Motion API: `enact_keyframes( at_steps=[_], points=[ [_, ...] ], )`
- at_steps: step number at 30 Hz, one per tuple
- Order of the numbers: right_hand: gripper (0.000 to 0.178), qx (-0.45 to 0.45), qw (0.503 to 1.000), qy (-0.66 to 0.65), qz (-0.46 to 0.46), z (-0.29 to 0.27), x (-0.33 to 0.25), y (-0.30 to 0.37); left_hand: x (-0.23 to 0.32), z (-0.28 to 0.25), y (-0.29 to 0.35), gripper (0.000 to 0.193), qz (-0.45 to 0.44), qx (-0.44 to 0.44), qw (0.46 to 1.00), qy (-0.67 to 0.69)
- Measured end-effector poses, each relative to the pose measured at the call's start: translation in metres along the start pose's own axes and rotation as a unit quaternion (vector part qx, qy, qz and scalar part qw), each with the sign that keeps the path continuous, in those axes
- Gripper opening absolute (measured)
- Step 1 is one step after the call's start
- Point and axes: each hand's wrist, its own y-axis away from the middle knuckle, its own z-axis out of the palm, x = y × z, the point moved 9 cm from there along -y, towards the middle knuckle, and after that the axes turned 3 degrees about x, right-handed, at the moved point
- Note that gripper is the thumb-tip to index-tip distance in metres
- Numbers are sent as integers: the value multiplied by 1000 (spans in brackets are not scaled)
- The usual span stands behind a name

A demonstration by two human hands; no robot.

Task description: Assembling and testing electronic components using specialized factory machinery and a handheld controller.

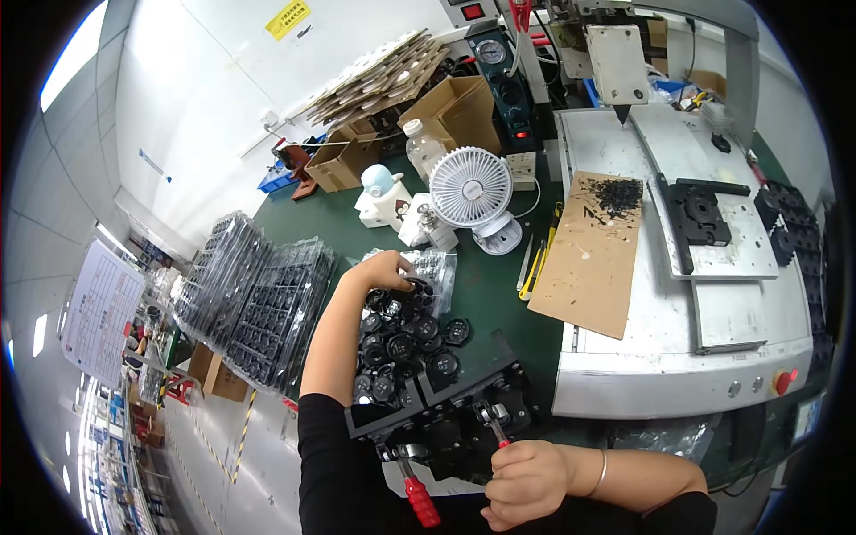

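My left hand [387,269] reaches to the far end of a pile of black round plastic parts [401,346], its fingers bent down and closed on one of them; the fingertips are partly hidden. In front of me sits a black clamping fixture [437,403] with two toggle clamps. My right hand [528,481] is wrapped round the red handle of the right toggle clamp [492,415]. The left clamp's red handle [421,501] points toward me, untouched. A clear plastic bag [439,267] lies beside my left hand, at the pile's far edge.
Stacked clear trays [281,308] of black parts stand left. Beyond the pile are a white fan [473,189], a bottle [423,144] and cardboard boxes [456,114]. Yellow knives [540,259] lie beside a brown board [588,267]. A white bench machine [660,383] occupies the right.
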Motion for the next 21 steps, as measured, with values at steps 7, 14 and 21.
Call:
enact_keyframes(
  at_steps=[7,14,21],
  points=[
    [15,-3,1000,-5,-3,0,-2,-3,-11,29,0,40,58,91,994,-35],
    [16,1,1000,-17,-4,-1,-3,-2,-21,-1,34,36,28,137,989,-46],
    [18,0,1000,-24,-2,-2,-3,-2,1,-18,82,31,12,177,984,-4]
  ],
)
